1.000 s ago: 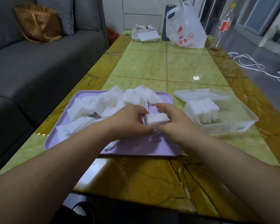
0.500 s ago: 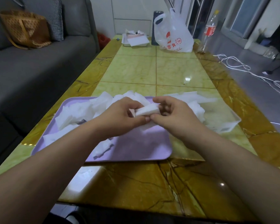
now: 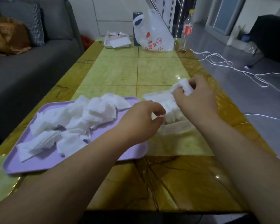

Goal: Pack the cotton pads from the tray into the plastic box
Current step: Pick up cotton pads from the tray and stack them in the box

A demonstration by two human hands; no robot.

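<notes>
Right hand (image 3: 196,97) grips a stack of cotton pads (image 3: 183,87) just above the plastic box (image 3: 176,129), short row of pads (image 3: 171,111) packed beneath it; left hand (image 3: 141,122) curled beside the row, grasp unclear; big heap (image 3: 90,113) on tray (image 3: 39,165) to its left, judged under half done

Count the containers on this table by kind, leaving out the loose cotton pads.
Trays: 2 (purple tray, small white tray)
Clear plastic box: 1
White plastic bag: 1
Plastic bottle: 1
Dark tumbler: 1
Total: 6
</notes>
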